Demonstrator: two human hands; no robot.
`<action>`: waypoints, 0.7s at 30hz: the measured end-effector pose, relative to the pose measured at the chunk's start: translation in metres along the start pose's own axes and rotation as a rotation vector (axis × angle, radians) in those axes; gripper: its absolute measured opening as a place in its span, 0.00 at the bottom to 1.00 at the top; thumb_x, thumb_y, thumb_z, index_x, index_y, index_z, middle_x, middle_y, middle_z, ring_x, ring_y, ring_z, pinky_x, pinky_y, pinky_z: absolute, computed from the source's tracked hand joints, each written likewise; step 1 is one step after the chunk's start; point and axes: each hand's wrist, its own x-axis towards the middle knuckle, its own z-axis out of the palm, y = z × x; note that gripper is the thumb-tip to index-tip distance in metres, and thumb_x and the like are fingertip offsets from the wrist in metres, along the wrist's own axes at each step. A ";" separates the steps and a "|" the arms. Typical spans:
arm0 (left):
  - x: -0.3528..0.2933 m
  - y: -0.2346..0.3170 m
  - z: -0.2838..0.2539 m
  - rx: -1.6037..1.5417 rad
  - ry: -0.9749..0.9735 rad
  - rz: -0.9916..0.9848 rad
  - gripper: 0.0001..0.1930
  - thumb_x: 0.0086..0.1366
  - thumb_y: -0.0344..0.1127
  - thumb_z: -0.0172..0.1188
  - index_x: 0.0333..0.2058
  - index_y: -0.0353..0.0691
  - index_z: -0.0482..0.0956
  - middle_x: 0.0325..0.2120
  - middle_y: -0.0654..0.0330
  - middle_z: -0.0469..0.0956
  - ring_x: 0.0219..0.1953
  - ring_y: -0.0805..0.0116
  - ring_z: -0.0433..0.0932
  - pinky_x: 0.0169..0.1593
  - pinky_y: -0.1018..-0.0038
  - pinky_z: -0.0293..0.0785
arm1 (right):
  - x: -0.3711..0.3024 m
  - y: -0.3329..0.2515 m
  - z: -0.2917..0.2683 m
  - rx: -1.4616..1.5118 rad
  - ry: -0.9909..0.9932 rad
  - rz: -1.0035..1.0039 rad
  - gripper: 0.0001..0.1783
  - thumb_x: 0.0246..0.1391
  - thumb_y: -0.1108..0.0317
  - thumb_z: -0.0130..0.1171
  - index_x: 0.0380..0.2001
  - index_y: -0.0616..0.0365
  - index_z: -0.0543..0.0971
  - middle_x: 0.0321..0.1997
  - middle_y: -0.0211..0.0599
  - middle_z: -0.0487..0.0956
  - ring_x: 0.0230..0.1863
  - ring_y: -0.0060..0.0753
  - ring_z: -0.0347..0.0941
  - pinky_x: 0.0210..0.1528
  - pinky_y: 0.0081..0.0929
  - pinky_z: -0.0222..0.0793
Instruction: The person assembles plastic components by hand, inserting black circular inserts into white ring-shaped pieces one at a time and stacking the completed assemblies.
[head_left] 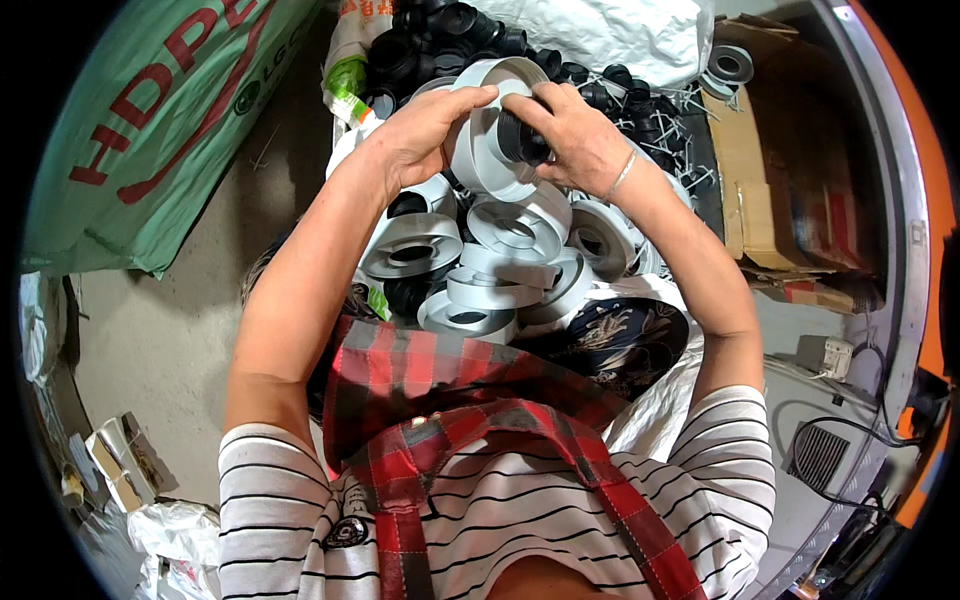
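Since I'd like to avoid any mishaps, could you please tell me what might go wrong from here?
The right hand has a black part at the grey ring gripped by the left hand; either piece could slip and get lost among similar ones.
The loose rings lie tilted on one another, so a bump might slide them toward the checked apron.

Carton [747,195] right of ring pile [500,293]; sack [140,190] left.

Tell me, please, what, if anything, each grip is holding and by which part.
The left grip holds a pale grey ring by its left side; the right grip holds a round black part by its upper edge.
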 end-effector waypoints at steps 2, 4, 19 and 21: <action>0.000 0.002 -0.001 0.004 -0.021 -0.008 0.16 0.63 0.42 0.54 0.43 0.36 0.74 0.38 0.60 0.77 0.38 0.71 0.78 0.44 0.69 0.76 | 0.000 -0.001 0.000 -0.039 0.027 -0.026 0.48 0.26 0.72 0.71 0.55 0.51 0.60 0.46 0.43 0.66 0.45 0.48 0.65 0.48 0.33 0.68; 0.003 0.003 -0.004 0.002 -0.038 -0.019 0.16 0.63 0.42 0.55 0.44 0.36 0.73 0.38 0.60 0.77 0.39 0.71 0.78 0.45 0.69 0.76 | 0.002 -0.003 0.000 -0.085 0.035 -0.049 0.47 0.26 0.71 0.71 0.55 0.51 0.60 0.46 0.42 0.66 0.45 0.46 0.65 0.47 0.33 0.69; 0.010 0.000 -0.001 0.270 0.060 0.341 0.21 0.59 0.45 0.60 0.45 0.37 0.73 0.34 0.62 0.76 0.35 0.76 0.73 0.37 0.76 0.71 | 0.015 -0.005 0.057 1.236 0.412 0.464 0.39 0.43 0.62 0.69 0.53 0.72 0.63 0.41 0.42 0.73 0.32 0.27 0.74 0.31 0.23 0.72; 0.013 -0.001 -0.009 0.400 0.070 0.359 0.23 0.61 0.43 0.59 0.49 0.34 0.69 0.39 0.63 0.76 0.38 0.75 0.75 0.42 0.77 0.72 | 0.024 -0.005 0.050 1.325 0.230 0.806 0.29 0.50 0.54 0.62 0.43 0.72 0.70 0.33 0.46 0.77 0.23 0.29 0.75 0.25 0.22 0.72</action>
